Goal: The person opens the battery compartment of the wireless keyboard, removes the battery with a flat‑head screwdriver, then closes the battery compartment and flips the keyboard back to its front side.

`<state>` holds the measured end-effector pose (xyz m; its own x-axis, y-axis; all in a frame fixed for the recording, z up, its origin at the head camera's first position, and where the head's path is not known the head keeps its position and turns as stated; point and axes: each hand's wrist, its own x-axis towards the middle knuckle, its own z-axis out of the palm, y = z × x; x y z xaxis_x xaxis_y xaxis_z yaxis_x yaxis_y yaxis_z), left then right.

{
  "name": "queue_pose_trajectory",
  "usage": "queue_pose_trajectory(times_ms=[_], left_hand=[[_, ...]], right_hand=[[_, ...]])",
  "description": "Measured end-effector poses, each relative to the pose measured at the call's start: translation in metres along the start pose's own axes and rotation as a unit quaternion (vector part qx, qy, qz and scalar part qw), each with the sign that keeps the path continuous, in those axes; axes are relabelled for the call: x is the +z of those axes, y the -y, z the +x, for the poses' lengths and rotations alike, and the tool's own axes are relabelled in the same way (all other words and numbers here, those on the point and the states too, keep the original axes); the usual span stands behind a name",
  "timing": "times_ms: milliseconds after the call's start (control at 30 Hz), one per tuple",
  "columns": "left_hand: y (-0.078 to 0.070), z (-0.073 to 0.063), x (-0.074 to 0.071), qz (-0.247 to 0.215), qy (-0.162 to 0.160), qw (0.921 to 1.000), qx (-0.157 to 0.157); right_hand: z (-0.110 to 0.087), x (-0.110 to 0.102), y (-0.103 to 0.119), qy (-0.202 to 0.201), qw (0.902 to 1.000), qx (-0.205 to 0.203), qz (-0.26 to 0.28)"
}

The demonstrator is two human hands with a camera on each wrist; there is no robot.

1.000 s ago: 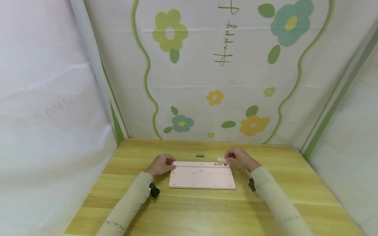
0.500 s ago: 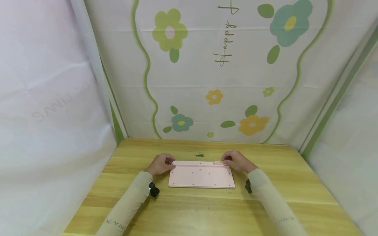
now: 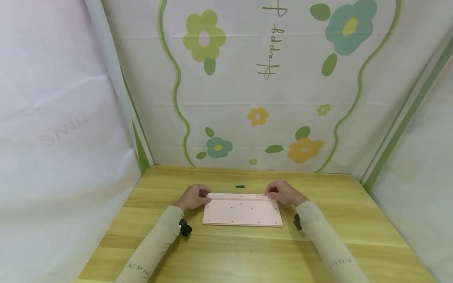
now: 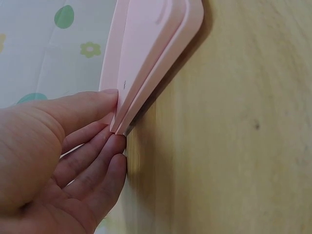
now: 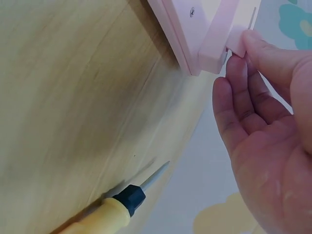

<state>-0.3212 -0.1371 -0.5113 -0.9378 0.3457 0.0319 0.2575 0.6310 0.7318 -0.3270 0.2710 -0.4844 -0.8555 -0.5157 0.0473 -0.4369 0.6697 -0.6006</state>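
A pink keyboard (image 3: 242, 215) lies underside up on the table, small screws dotting its back. My left hand (image 3: 192, 197) grips its far left corner, thumb on top and fingers at the edge, as the left wrist view shows. At the far right end, my right hand (image 3: 285, 192) pinches a small pink battery cover (image 5: 237, 41) between thumb and fingertips. One end of the cover sits over the battery slot in the raised bar, and its outer end is tilted slightly up. The battery compartment is hidden beneath it.
A green battery (image 3: 240, 186) lies on the table just beyond the keyboard. In the right wrist view, a screwdriver (image 5: 109, 214) with a yellow handle lies on the wooden table (image 3: 226, 255). A flower-printed cloth (image 3: 240, 86) hangs behind the table's far edge.
My right hand has brought the battery cover from beyond the keyboard down onto the slot, covering the battery that showed inside. The left hand has stayed at its corner.
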Motion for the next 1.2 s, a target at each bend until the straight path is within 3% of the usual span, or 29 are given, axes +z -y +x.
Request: queue_pose_trajectory(times_ms=[267, 500, 667, 933, 1200], left_hand=[[0.0, 0.0, 0.001, 0.002, -0.002, 1.0, -0.005], [0.001, 0.0, 0.0, 0.004, -0.002, 1.0, -0.002], [0.001, 0.001, 0.0, 0.006, -0.002, 1.0, -0.004], [-0.001, 0.002, 0.001, 0.006, -0.003, 1.0, -0.005], [0.0, 0.003, 0.002, 0.014, -0.003, 0.9999, -0.007]], right_hand=[[0.002, 0.004, 0.006, -0.002, 0.9987, 0.023, -0.044], [-0.001, 0.014, 0.012, -0.013, 0.9905, -0.013, -0.136], [-0.002, 0.024, 0.019, -0.038, 0.9751, -0.036, -0.215], [-0.002, 0.031, 0.023, -0.085, 0.9288, -0.095, -0.348], [-0.002, 0.032, 0.023, -0.076, 0.9172, -0.107, -0.376]])
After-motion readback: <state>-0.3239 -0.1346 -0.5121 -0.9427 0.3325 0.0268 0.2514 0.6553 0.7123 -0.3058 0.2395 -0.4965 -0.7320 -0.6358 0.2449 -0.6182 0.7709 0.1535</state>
